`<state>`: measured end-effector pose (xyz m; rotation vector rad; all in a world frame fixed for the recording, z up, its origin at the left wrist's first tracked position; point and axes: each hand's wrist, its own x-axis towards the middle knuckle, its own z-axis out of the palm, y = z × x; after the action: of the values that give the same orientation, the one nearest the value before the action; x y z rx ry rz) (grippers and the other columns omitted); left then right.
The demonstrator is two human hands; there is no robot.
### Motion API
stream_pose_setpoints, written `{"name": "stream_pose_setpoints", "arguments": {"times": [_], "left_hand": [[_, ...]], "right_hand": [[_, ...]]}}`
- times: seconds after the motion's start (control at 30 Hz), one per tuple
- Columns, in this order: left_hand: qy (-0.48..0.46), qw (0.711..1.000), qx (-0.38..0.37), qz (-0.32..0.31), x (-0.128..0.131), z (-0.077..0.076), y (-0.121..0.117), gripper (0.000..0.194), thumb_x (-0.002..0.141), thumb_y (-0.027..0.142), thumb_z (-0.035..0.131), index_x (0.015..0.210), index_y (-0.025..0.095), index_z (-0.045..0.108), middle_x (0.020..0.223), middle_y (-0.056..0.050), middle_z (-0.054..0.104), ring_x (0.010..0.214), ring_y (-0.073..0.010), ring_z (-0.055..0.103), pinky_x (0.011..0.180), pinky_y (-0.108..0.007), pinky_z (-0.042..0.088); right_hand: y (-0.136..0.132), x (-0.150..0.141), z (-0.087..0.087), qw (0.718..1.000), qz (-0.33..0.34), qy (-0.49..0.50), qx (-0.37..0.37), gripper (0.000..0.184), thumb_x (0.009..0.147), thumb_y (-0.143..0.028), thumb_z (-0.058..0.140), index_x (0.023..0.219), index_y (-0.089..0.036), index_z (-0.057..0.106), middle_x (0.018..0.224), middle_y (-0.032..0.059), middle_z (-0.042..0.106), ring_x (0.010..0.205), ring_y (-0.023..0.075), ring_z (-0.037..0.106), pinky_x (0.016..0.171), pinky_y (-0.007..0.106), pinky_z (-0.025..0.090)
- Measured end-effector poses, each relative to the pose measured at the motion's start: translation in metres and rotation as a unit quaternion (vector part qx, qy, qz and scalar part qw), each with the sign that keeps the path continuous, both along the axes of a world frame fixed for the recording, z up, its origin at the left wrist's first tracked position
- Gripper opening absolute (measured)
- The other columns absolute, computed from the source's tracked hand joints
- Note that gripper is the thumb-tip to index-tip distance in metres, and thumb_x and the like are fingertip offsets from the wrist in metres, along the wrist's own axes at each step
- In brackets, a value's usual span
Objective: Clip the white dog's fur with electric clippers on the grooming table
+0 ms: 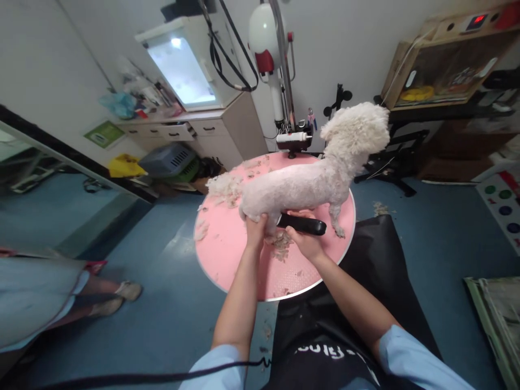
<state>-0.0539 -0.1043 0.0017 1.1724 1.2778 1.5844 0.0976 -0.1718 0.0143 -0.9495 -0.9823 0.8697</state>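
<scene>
A white dog [294, 187], shorn short over its body and still fluffy on the head, stands on a round pink grooming table [231, 260], facing right. My left hand [257, 227] is closed around its hind leg near the rump. In my right hand [305, 238] is a black hair clipper [303, 223], its head pointing left against the dog's hind leg. Part of the right hand's fingers is hidden behind the clipper. Loose cut fur [280, 246] lies below the leg, and a bigger heap of fur [223, 187] sits behind the rump.
A metal pole with a tool holder [293, 142] rises at the table's far edge. A white cabinet [221, 130] stands behind, with a pet carrier [170, 160] beside it. A black cord [162, 378] crosses low in front. Another person's legs [101, 295] show at left.
</scene>
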Motion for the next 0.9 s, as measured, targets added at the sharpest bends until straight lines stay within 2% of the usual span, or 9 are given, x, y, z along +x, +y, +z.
{"name": "stream_pose_setpoints", "arguments": {"times": [0.07,0.2,0.3,0.4,0.53,0.67,0.77,0.9], "left_hand": [[0.002,1.0,0.001,-0.012,-0.001,-0.002,0.002,0.094,0.057,0.073,0.075,0.125,0.011,0.058,0.13,-0.021,0.064,0.123,-0.034,0.059,0.104,-0.042,0.048],[0.001,1.0,0.007,-0.024,-0.001,-0.003,0.004,0.092,0.059,0.07,0.075,0.129,0.013,0.057,0.136,-0.019,0.061,0.129,-0.033,0.056,0.109,-0.042,0.044],[-0.011,1.0,0.009,-0.011,-0.001,-0.004,0.005,0.088,0.06,0.067,0.076,0.128,0.015,0.057,0.137,-0.018,0.061,0.132,-0.0338,0.053,0.111,-0.044,0.042],[-0.013,1.0,0.004,-0.006,-0.003,-0.005,0.005,0.089,0.058,0.065,0.077,0.128,0.013,0.056,0.135,-0.02,0.061,0.131,-0.0354,0.053,0.11,-0.046,0.043],[-0.005,1.0,-0.004,-0.017,-0.005,-0.005,0.004,0.09,0.058,0.065,0.077,0.126,0.012,0.056,0.134,-0.021,0.061,0.129,-0.0361,0.055,0.111,-0.047,0.041],[-0.014,1.0,0.0,-0.014,-0.005,-0.004,0.002,0.087,0.06,0.062,0.076,0.13,0.016,0.054,0.141,-0.018,0.057,0.134,-0.0336,0.052,0.114,-0.046,0.038],[-0.002,1.0,-0.013,-0.009,-0.005,-0.003,0.001,0.087,0.06,0.063,0.076,0.129,0.013,0.055,0.141,-0.021,0.057,0.135,-0.0353,0.051,0.114,-0.047,0.038],[0.008,1.0,-0.007,-0.022,-0.004,-0.002,0.001,0.092,0.06,0.069,0.074,0.129,0.012,0.055,0.141,-0.021,0.057,0.134,-0.0355,0.051,0.115,-0.047,0.037]], "right_hand": [[-0.001,-0.001,-0.003,1.0,-0.006,0.011,0.006,0.037,0.076,-0.037,0.076,0.101,-0.025,0.052,0.11,0.0063,0.069,0.112,0.0253,0.066,0.105,0.048,0.049],[0.0,-0.007,-0.002,0.994,-0.067,0.031,0.077,0.044,0.076,-0.042,0.079,0.105,-0.026,0.049,0.109,0.0053,0.067,0.106,0.0231,0.067,0.105,0.047,0.049],[0.002,-0.016,-0.002,0.991,-0.098,0.038,0.082,0.046,0.074,-0.044,0.081,0.102,-0.025,0.049,0.106,0.0047,0.066,0.102,0.0221,0.066,0.103,0.046,0.05],[-0.002,-0.021,-0.005,0.991,-0.096,0.059,0.07,0.045,0.076,-0.043,0.08,0.098,-0.026,0.045,0.11,0.0059,0.065,0.106,0.0225,0.066,0.101,0.046,0.051],[-0.009,-0.022,-0.007,0.989,-0.092,0.043,0.108,0.046,0.078,-0.04,0.078,0.107,-0.028,0.044,0.119,0.0067,0.063,0.116,0.0233,0.063,0.104,0.047,0.049],[-0.004,-0.032,-0.014,0.99,-0.082,0.034,0.114,0.043,0.079,-0.036,0.076,0.109,-0.028,0.046,0.125,0.0087,0.061,0.12,0.024,0.061,0.105,0.048,0.048],[0.0,-0.037,-0.022,0.99,-0.082,0.049,0.103,0.04,0.08,-0.033,0.075,0.107,-0.027,0.046,0.126,0.0097,0.06,0.121,0.0242,0.061,0.105,0.05,0.048],[0.0,-0.033,-0.026,0.985,-0.095,0.001,0.142,0.041,0.081,-0.032,0.074,0.11,-0.029,0.045,0.127,0.0085,0.06,0.122,0.0245,0.06,0.105,0.051,0.048]]}}
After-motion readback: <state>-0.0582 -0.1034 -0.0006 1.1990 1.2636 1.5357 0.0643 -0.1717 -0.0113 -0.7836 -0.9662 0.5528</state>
